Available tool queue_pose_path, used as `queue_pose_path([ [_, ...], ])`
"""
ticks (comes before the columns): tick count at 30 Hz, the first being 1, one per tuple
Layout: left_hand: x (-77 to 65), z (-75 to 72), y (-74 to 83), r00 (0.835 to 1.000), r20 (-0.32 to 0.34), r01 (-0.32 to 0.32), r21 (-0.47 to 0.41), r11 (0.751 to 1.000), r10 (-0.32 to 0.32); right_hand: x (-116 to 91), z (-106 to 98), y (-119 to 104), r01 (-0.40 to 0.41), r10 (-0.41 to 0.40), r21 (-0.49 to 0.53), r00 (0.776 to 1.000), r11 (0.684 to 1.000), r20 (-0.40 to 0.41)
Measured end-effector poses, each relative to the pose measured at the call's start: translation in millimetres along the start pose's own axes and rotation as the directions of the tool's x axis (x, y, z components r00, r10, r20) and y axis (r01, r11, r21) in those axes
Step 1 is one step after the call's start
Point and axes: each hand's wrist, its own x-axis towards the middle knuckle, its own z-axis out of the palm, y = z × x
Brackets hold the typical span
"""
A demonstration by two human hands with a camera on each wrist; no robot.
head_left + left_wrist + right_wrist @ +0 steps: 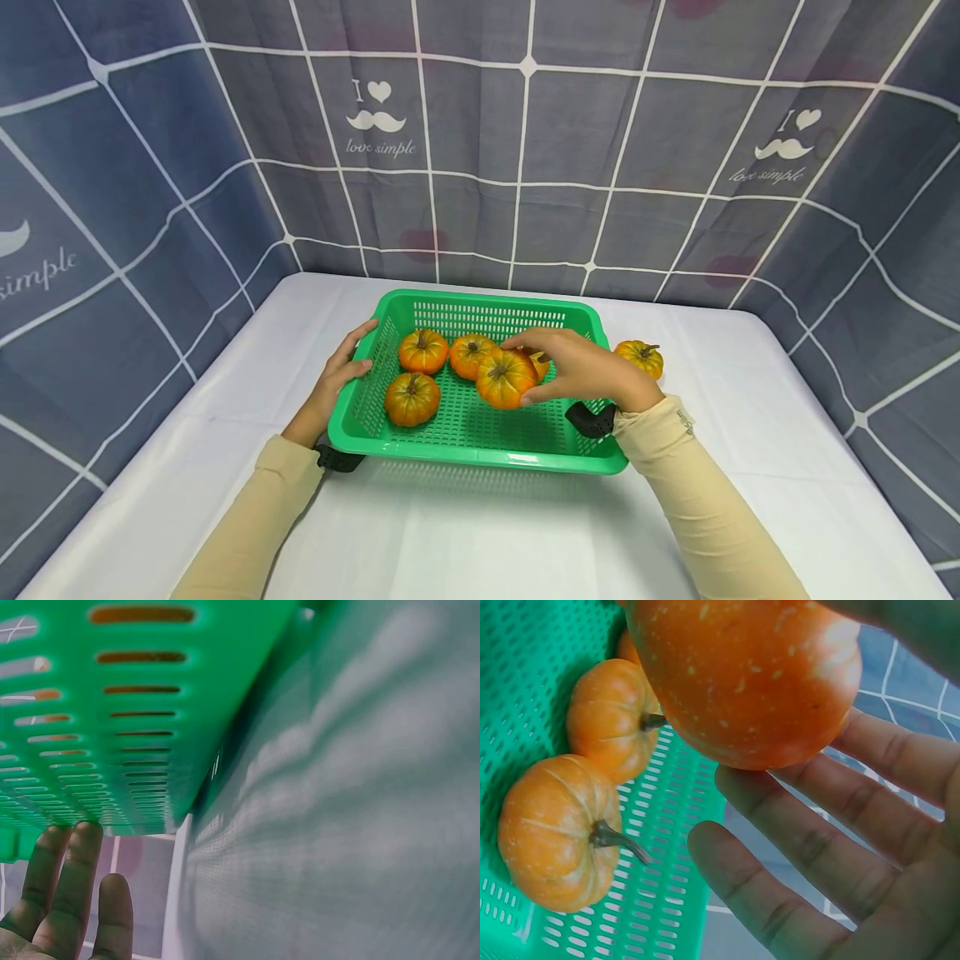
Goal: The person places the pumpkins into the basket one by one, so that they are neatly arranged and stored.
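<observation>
A small orange pumpkin (506, 379) is held between the thumb and fingers of my right hand (573, 362), over the green basket (480, 456). In the right wrist view, this pumpkin (742, 682) fills the top, with fingertips against its underside. My left hand (337, 379) is at the basket's left side, its thumb at the rim. The left wrist view shows its fingers (79, 877) extended, tips at the perforated outer wall. More pumpkins sit in the basket: one at back left (423, 352), one at front left (412, 399), one in the middle (471, 354), another partly hidden behind the held one.
Outside the basket's right side, another pumpkin (640, 358) lies on the white-covered table (750, 433), close to my right forearm. Grey and blue checked curtains (480, 125) hang behind the table and along both sides.
</observation>
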Motion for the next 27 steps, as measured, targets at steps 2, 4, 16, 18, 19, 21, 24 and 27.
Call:
queue_pose_path([
  [2, 0.2, -0.1, -0.2, 1.0, -0.002, -0.001, 0.003, 1.0, 0.001, 2.7, 1.2, 1.4, -0.004, 0.004, 0.008, 1.0, 1.0, 0.023],
  [4, 0.3, 0.0, -0.2, 1.0, -0.003, 0.001, 0.003, 1.0, -0.001, 5.5, 2.7, 2.7, -0.013, 0.013, 0.003, 0.999, 1.0, 0.047],
  [16, -2.9, 0.1, 2.7, 1.0, 0.001, 0.017, 0.005, 1.0, -0.017, 25.5, 13.0, 2.7, -0.053, 0.063, -0.059, 0.982, 0.997, 0.177],
  [18, -3.7, 0.5, 3.2, 1.0, -0.004, 0.021, 0.01, 1.0, -0.021, 29.1, 14.3, 2.6, -0.048, 0.063, -0.08, 0.978, 0.996, 0.198],
  [19, -3.6, 0.8, 3.2, 1.0, -0.007, 0.022, 0.012, 1.0, -0.022, 31.0, 14.8, 2.4, -0.048, 0.065, -0.084, 0.976, 0.995, 0.208],
  [21, -3.3, 1.2, 3.1, 1.0, -0.006, 0.02, 0.011, 1.0, -0.02, 33.5, 15.9, 2.6, -0.066, 0.084, -0.085, 0.971, 0.994, 0.224],
  [24, -2.2, 1.7, 2.8, 1.0, -0.001, 0.011, 0.003, 1.0, -0.011, 36.4, 17.1, 2.8, -0.073, 0.093, -0.091, 0.965, 0.993, 0.246],
  [27, -1.0, 1.4, 2.3, 1.0, 0.001, 0.006, -0.007, 1.0, -0.006, 39.7, 18.4, 2.3, -0.083, 0.106, -0.093, 0.958, 0.992, 0.268],
])
